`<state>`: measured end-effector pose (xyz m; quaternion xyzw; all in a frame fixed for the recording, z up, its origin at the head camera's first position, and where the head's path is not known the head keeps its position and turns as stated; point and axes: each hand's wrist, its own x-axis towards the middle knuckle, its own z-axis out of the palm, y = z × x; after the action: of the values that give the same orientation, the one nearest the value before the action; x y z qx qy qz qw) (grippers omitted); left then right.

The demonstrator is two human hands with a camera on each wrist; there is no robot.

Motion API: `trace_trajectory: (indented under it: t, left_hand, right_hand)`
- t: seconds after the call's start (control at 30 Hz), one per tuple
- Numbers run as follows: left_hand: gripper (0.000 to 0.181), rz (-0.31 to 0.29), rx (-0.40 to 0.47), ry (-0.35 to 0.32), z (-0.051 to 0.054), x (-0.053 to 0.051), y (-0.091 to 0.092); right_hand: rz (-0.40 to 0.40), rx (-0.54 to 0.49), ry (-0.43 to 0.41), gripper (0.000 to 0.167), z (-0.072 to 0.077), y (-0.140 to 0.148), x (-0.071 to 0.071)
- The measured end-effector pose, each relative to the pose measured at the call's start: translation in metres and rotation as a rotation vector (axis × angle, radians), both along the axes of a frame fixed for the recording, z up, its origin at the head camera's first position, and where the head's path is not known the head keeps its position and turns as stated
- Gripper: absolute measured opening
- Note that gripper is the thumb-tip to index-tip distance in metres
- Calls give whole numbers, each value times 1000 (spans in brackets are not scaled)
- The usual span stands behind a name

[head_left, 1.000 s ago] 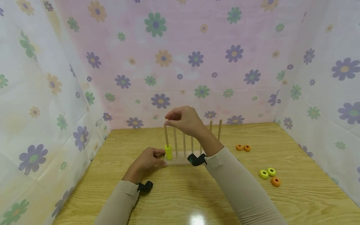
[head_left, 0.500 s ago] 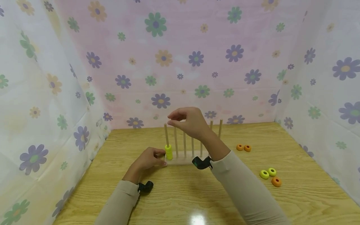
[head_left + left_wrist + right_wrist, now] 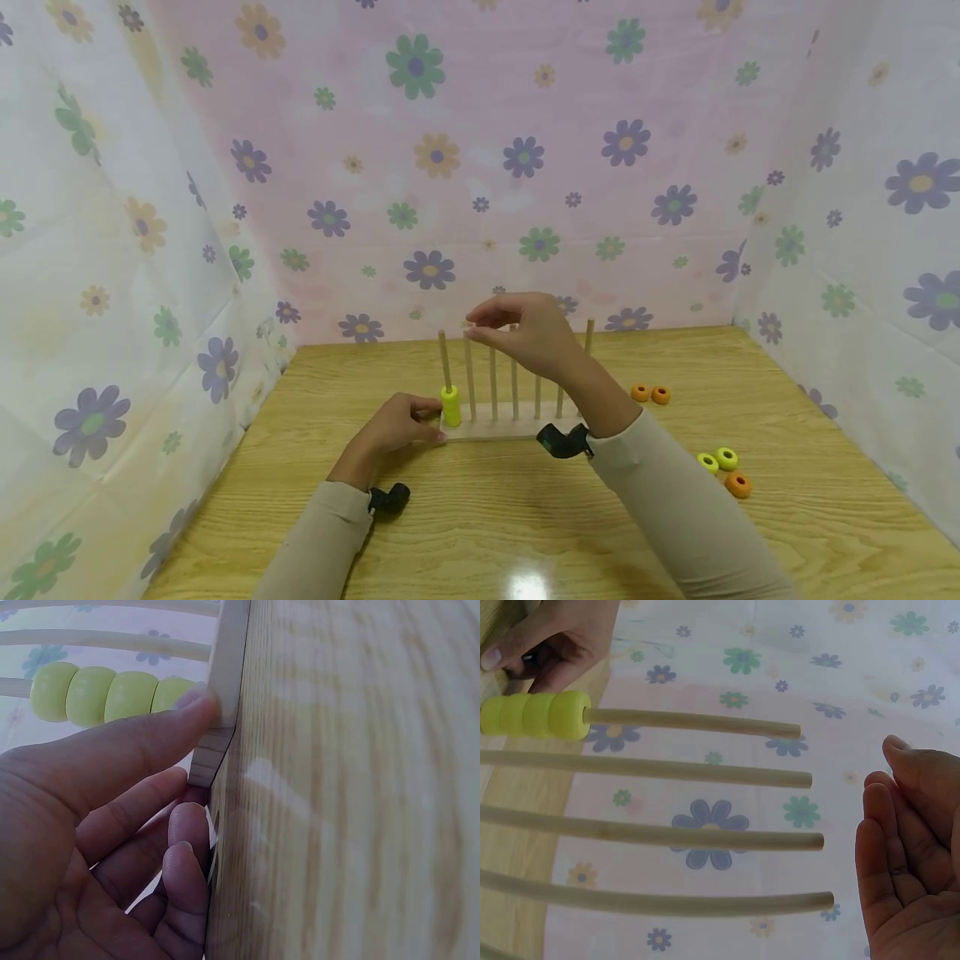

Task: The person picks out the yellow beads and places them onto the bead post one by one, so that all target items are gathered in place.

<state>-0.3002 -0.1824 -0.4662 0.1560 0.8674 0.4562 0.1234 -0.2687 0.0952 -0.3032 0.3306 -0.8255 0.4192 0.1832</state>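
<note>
A wooden peg rack point(image 3: 498, 428) stands on the table, with several upright pegs point(image 3: 492, 383) in a row. Several yellow ring beads point(image 3: 451, 407) are stacked on its leftmost peg; the other visible pegs hold none. My left hand point(image 3: 397, 425) pinches the left end of the base point(image 3: 227, 682), thumb on top and fingers against the end. Above the pegs, my right hand point(image 3: 528, 335) has its fingers loosely bent and nothing between them. In the right wrist view, that hand point(image 3: 915, 855) is apart from the peg tips.
To the right on the table point(image 3: 480, 517) lie two orange beads point(image 3: 650, 393) near the back. Closer are two yellow beads point(image 3: 726, 457) and one orange bead point(image 3: 738, 485). Flowered cloth point(image 3: 480, 167) encloses the back and sides.
My right hand has moved right and slightly down, away from the top of the leftmost peg. The left hand and the rack have stayed where they were.
</note>
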Motion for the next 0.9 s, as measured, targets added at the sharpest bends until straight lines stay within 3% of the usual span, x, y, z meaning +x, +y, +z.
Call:
trace_trajectory:
  t: [0.9]
  left_hand:
    - [55, -7, 4, -13, 3, 2, 1]
  right_hand:
    - [-5, -1, 36, 16, -20, 42, 14]
